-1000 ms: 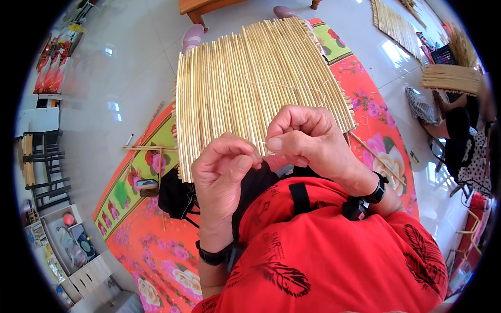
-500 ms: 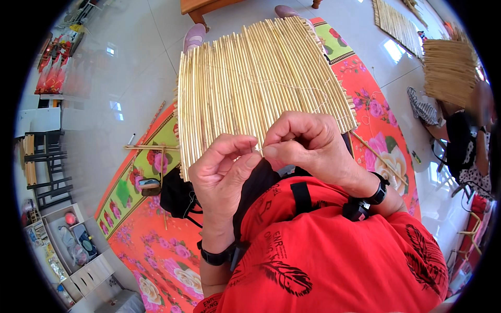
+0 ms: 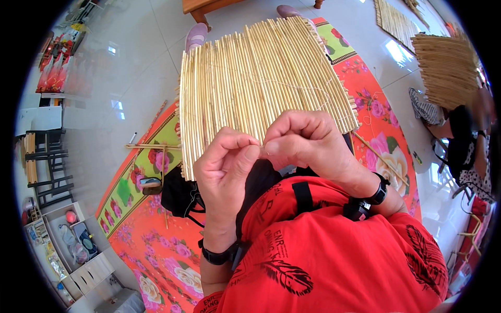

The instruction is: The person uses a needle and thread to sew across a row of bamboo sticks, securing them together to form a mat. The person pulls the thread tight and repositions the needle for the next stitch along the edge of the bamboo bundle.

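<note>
A mat of pale yellow reed stalks (image 3: 261,78), laid side by side, spreads over my lap and legs. Thin pale thread (image 3: 292,83) runs loosely across its surface. Just above the mat's near edge my left hand (image 3: 224,167) is closed, thumb and forefinger pinched together. My right hand (image 3: 302,141) pinches from the other side, its fingertips meeting those of the left. A tiny pale bit, seemingly the thread's end, shows at the right fingertips. Whatever the left fingers hold is too small and covered to make out.
A red floral floor mat (image 3: 172,250) lies beneath me, with loose reed sticks (image 3: 383,159) on it. A black bag (image 3: 180,195) sits by my left side. At the right another person holds a reed mat (image 3: 446,68). A wooden table (image 3: 219,4) stands ahead.
My fingertips have drawn closer and now touch. The left hand has shifted slightly up and right. At the right, the other person's reed mat has moved a little left and up.
</note>
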A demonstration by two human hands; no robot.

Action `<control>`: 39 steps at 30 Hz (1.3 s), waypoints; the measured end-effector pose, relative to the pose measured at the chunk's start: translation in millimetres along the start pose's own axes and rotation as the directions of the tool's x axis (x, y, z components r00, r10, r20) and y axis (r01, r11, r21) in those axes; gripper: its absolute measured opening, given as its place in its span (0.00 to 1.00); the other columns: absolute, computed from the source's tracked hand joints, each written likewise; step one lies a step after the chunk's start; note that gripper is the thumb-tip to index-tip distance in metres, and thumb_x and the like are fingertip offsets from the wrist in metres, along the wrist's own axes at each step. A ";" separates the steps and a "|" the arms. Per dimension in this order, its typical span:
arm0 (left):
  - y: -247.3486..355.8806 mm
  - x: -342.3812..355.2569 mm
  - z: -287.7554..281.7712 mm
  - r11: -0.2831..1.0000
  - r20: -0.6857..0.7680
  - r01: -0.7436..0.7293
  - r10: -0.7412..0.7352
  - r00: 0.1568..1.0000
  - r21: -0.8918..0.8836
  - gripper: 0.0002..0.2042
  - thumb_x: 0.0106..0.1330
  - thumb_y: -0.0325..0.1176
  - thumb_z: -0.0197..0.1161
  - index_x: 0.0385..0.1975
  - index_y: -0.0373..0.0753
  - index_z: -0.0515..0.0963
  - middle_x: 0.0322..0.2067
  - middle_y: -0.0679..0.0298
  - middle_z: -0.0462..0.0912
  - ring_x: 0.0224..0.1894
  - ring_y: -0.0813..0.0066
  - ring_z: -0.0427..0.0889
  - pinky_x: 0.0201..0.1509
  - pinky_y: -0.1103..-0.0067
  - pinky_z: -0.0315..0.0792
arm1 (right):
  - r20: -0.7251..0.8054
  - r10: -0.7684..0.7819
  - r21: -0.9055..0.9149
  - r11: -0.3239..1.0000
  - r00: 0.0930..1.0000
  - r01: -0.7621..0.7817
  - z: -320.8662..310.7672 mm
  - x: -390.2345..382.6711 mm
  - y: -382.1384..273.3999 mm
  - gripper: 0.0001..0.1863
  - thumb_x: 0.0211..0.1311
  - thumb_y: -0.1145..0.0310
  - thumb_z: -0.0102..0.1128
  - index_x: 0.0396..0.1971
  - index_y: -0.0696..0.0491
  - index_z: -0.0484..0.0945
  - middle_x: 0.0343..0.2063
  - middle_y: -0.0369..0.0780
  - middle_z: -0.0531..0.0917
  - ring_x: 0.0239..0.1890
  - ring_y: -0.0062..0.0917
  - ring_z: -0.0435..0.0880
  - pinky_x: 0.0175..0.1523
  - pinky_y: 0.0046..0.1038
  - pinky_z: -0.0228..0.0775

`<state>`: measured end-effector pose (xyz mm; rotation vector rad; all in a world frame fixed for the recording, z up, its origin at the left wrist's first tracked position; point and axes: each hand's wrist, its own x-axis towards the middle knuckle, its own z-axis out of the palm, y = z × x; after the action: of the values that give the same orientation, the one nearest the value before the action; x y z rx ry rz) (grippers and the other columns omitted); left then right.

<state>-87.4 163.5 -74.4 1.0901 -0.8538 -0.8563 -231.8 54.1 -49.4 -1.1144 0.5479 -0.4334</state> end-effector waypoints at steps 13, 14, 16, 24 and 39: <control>-10.3 -1.4 8.1 0.880 0.090 0.221 -0.202 0.975 -0.421 0.15 0.61 0.21 0.66 0.45 0.34 0.70 0.31 0.60 0.81 0.32 0.71 0.83 0.39 0.79 0.79 | 0.001 -0.035 0.234 0.972 0.999 0.033 1.2 3.5 7.8 0.04 0.65 0.74 0.58 0.32 0.59 0.77 0.19 0.34 0.78 0.15 0.09 0.69 0.18 0.13 0.56; -10.8 -1.5 9.0 0.887 0.089 0.228 -0.210 0.974 -0.402 0.15 0.61 0.24 0.67 0.45 0.34 0.71 0.30 0.60 0.81 0.31 0.71 0.82 0.38 0.78 0.78 | 0.005 -0.016 0.250 0.968 1.000 0.014 0.5 3.1 8.5 0.04 0.65 0.74 0.58 0.32 0.59 0.77 0.19 0.34 0.79 0.15 0.09 0.69 0.19 0.13 0.57; -11.5 -1.8 10.6 0.899 0.087 0.243 -0.227 0.970 -0.364 0.14 0.62 0.30 0.68 0.44 0.35 0.73 0.30 0.60 0.82 0.30 0.71 0.81 0.36 0.77 0.76 | 0.009 -0.022 0.280 0.960 1.000 0.018 0.1 3.1 10.0 0.04 0.65 0.75 0.58 0.32 0.59 0.77 0.20 0.34 0.79 0.15 0.10 0.70 0.19 0.13 0.58; -11.3 -4.6 11.5 0.907 0.098 0.254 -0.235 0.967 -0.335 0.04 0.66 0.26 0.62 0.37 0.33 0.77 0.32 0.60 0.83 0.33 0.74 0.82 0.41 0.78 0.78 | -0.153 -0.139 0.132 0.978 0.979 0.159 6.4 -1.9 8.1 0.04 0.64 0.75 0.60 0.31 0.59 0.77 0.19 0.33 0.79 0.17 0.10 0.75 0.20 0.14 0.65; -9.0 -6.2 9.3 0.897 0.066 0.231 -0.222 0.973 -0.377 0.03 0.65 0.21 0.61 0.37 0.30 0.79 0.34 0.60 0.84 0.34 0.77 0.82 0.42 0.80 0.78 | -0.120 -0.529 -0.545 0.742 0.840 0.389 10.0 -10.7 14.0 0.04 0.50 0.75 0.65 0.27 0.53 0.80 0.17 0.34 0.79 0.17 0.16 0.77 0.23 0.19 0.68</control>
<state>-99.6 163.5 -81.9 0.8427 -0.5484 -1.1777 -233.4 72.9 -56.9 -1.7306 0.6378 -0.9295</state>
